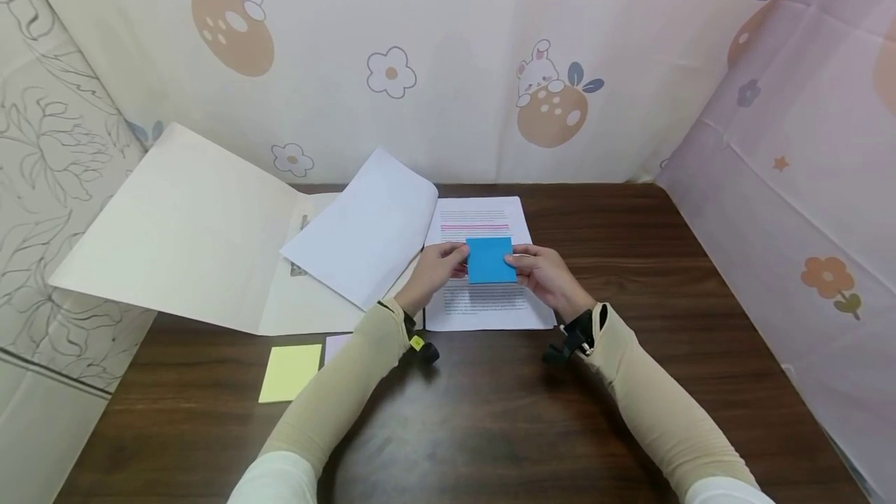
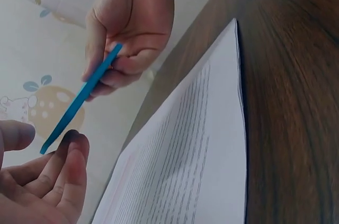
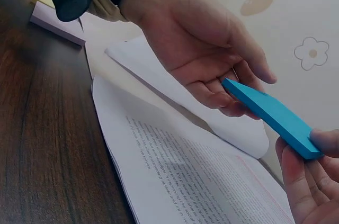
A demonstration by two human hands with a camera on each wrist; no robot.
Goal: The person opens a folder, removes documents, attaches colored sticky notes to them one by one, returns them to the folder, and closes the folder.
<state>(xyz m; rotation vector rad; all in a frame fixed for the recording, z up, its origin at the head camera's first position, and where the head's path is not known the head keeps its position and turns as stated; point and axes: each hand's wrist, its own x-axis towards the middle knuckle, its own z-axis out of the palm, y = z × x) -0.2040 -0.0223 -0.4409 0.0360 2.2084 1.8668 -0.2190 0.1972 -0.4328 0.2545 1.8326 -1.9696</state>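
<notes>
A pad of blue sticky notes is held up over the printed sheets. My right hand pinches its right side between thumb and fingers, as the left wrist view also shows. At the other edge is my left hand. Its fingertips touch or nearly touch the pad from beneath, while the thumb stands apart from it in the right wrist view. From the side, the blue pad looks thick and tilted. The top printed page carries lines of text, some marked in pink.
An open cream folder lies at the left, with turned-over white pages across it. Near its front edge are a yellow sticky-note pad and a lilac pad, partly hidden by my left arm in the head view. Patterned curtains surround the wooden table.
</notes>
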